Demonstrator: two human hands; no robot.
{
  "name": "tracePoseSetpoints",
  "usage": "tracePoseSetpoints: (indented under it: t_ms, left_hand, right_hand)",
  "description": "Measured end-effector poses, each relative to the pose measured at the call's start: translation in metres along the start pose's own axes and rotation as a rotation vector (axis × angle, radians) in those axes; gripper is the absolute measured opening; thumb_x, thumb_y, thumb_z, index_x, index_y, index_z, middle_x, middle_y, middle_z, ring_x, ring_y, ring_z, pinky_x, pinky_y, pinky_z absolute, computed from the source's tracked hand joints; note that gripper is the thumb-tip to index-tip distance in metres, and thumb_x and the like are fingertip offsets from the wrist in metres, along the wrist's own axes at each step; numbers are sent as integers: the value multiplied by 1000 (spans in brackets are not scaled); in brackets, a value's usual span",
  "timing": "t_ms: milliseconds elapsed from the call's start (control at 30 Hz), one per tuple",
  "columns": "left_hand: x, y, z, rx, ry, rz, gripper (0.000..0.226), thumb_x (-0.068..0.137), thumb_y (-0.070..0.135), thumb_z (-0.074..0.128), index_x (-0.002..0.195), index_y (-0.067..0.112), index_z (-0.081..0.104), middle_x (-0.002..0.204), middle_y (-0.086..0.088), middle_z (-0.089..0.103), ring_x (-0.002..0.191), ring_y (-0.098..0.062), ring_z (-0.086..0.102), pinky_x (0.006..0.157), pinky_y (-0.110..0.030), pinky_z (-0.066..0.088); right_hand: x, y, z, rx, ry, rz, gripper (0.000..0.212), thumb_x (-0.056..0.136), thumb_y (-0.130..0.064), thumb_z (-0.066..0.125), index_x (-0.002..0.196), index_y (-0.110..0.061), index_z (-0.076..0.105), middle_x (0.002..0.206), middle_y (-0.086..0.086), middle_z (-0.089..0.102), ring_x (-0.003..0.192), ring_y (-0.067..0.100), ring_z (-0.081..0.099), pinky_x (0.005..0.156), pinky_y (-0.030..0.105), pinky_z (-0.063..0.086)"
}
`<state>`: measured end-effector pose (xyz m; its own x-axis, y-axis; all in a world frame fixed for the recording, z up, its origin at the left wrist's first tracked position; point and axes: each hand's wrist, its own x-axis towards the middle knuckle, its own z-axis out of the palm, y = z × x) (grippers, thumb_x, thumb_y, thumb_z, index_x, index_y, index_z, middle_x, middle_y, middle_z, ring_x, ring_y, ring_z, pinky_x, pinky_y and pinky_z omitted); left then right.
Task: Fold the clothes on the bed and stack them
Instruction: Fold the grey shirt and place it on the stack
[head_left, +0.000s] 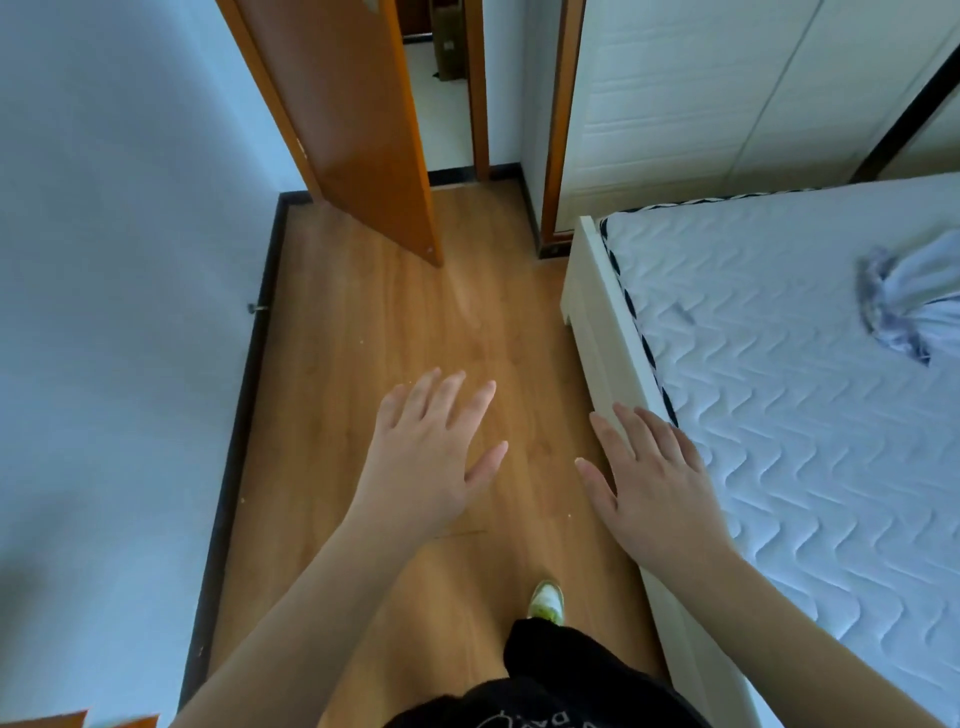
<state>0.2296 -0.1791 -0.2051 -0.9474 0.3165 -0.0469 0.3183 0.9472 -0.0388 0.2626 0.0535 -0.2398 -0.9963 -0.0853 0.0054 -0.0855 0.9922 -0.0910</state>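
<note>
Pale cloth (906, 304) is lying crumpled on the bed (779, 415), well apart from both hands. Left hand (431, 457) and right hand (652, 486) are hovering flat, fingers spread, gripping nothing; reaching should probably start by turning toward the bed.

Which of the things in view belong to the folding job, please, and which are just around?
Job: garment lying crumpled on the bed; left hand and right hand, both held open, holding nothing.

Around: door, wardrobe, floor, shoe.
</note>
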Motion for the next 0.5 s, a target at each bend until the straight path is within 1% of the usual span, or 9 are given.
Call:
tracePoseSetpoints:
  t_ms: [67, 267, 400, 500]
  left_hand:
    - [34, -9, -6, 5, -11, -11, 63, 98, 62, 19, 149, 28, 32, 150, -5, 42, 142, -25, 33, 114, -49, 29]
    - [124, -45, -21, -4, 5, -41, 70, 94, 68, 5, 150, 32, 26, 154, -2, 37, 146, -24, 26, 117, -51, 24]
    - [190, -81, -16, -5, 9, -24, 71, 93, 69, 5, 151, 33, 26, 156, -3, 32, 148, -28, 20, 118, -53, 20]
    - [238, -113, -9, -23, 19, -25, 71, 94, 68, 6, 150, 31, 29, 155, -4, 35, 147, -28, 22, 118, -53, 21]
  right_hand:
    - [40, 5, -5, 1, -19, -14, 60, 99, -52, 26, 135, -14, 55, 139, 14, 55, 130, 32, 50, 108, 48, 39]
    - [152, 5, -26, -1, 6, 34, 66, 99, -55, 19, 140, -15, 51, 143, 13, 51, 132, 31, 48, 111, 49, 35]
    - [232, -3, -23, -43, -12, 7, 66, 99, -55, 16, 142, -17, 48, 147, 12, 48, 136, 29, 44, 113, 47, 32]
    - [290, -14, -14, -82, -30, -13, 62, 102, -55, 18, 143, -19, 47, 148, 10, 46, 138, 28, 41, 114, 45, 30]
